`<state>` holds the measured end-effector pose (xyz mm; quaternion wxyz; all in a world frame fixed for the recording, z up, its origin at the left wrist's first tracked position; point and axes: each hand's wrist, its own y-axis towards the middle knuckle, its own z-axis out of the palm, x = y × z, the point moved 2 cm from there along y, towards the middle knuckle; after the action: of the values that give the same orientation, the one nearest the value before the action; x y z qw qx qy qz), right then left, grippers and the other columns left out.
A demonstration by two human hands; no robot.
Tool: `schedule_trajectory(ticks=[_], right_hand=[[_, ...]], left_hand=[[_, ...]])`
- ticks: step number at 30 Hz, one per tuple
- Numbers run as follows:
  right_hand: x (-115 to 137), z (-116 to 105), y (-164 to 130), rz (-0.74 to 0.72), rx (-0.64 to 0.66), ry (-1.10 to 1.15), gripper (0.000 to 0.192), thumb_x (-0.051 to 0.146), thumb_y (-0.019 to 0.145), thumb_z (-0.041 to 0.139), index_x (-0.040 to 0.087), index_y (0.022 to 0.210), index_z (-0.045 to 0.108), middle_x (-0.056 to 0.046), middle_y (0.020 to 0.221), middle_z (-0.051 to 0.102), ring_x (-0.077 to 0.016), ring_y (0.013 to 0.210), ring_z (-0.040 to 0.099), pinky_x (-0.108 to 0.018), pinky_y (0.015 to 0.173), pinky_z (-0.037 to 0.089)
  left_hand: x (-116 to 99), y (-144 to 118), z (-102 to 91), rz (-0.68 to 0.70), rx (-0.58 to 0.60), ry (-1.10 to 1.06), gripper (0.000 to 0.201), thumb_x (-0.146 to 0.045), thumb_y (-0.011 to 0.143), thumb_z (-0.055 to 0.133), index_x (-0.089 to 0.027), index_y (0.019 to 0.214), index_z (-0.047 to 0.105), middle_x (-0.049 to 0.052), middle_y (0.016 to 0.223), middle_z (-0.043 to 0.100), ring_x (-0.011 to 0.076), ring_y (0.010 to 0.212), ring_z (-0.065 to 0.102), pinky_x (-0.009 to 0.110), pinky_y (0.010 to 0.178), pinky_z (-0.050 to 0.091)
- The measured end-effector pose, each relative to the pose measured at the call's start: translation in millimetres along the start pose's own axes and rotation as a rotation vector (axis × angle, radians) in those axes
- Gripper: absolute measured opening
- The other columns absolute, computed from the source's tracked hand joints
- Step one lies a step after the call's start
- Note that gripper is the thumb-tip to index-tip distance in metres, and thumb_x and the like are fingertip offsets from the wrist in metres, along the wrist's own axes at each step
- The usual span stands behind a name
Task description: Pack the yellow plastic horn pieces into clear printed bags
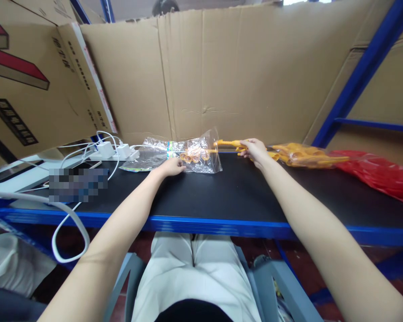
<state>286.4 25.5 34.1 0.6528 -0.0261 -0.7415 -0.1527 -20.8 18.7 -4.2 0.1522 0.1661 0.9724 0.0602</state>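
A clear plastic bag (206,165) with a coloured printed strip lies on the black tabletop, several round orange-yellow pieces (195,155) inside it. My left hand (173,167) is at the bag's near edge, its fingers curled and closed on the plastic. My right hand (254,151) is closed on a long, thin orange-yellow plastic piece (230,143), whose left end reaches the bag's right opening. Just right of that hand lies another clear bag of orange-yellow plastic parts (298,155). The exact kind of these parts cannot be made out.
A red plastic bag (379,172) lies at the right end of the blue-framed table (221,226). White chargers on a power strip (112,152) and loose white cables stand at the left, near a blurred-out object (78,184). A tall cardboard panel (242,76) closes off the back.
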Motion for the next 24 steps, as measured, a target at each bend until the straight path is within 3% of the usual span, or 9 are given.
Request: schedule_trajectory(ticks=[5, 10, 17, 20, 24], right_hand=[[8, 6, -11, 0.055, 0.220, 0.216, 0.005, 0.015, 0.084, 0.052, 0.017, 0.081, 0.049, 0.001, 0.064, 0.058, -0.0060, 0.043, 0.050, -0.018, 0.044, 0.040], [-3, 4, -11, 0.169, 0.496, 0.110, 0.004, 0.015, 0.081, 0.057, 0.017, 0.084, 0.054, -0.003, 0.071, 0.062, -0.0078, 0.051, 0.054, -0.021, 0.051, 0.046], [-16, -5, -3, 0.226, 0.443, -0.035, 0.006, 0.016, 0.078, 0.060, 0.016, 0.083, 0.056, -0.003, 0.073, 0.062, -0.0070, 0.050, 0.052, -0.019, 0.046, 0.043], [-13, -7, -1, 0.186, 0.385, 0.028, 0.007, 0.014, 0.078, 0.059, 0.017, 0.083, 0.055, -0.002, 0.071, 0.061, -0.0072, 0.050, 0.051, -0.019, 0.046, 0.043], [-4, -8, 0, 0.131, 0.344, 0.208, 0.006, 0.015, 0.079, 0.056, 0.018, 0.082, 0.052, 0.000, 0.068, 0.059, -0.0079, 0.049, 0.051, -0.020, 0.045, 0.041]], left_hand=[[-2, -2, -1.7, -0.017, 0.006, 0.015, 0.021, -0.035, 0.074, 0.051, -0.017, 0.077, 0.061, 0.005, 0.084, 0.067, 0.0190, 0.080, 0.060, 0.026, 0.072, 0.043], [-6, -4, -3.6, -0.012, 0.016, 0.041, 0.024, -0.036, 0.074, 0.051, -0.016, 0.081, 0.062, 0.007, 0.087, 0.067, 0.0201, 0.082, 0.061, 0.027, 0.073, 0.044], [-1, -2, -2.5, -0.037, 0.018, 0.145, 0.023, -0.034, 0.076, 0.050, -0.017, 0.087, 0.063, 0.007, 0.092, 0.068, 0.0199, 0.086, 0.062, 0.026, 0.075, 0.046], [-2, -3, -2.0, -0.051, 0.018, 0.190, 0.026, -0.035, 0.078, 0.048, -0.018, 0.091, 0.064, 0.007, 0.096, 0.068, 0.0209, 0.090, 0.062, 0.027, 0.078, 0.046], [-16, -8, -3.1, -0.081, -0.026, 0.295, 0.045, -0.047, 0.083, 0.040, -0.019, 0.115, 0.055, 0.011, 0.107, 0.065, 0.0267, 0.099, 0.060, 0.036, 0.084, 0.045]])
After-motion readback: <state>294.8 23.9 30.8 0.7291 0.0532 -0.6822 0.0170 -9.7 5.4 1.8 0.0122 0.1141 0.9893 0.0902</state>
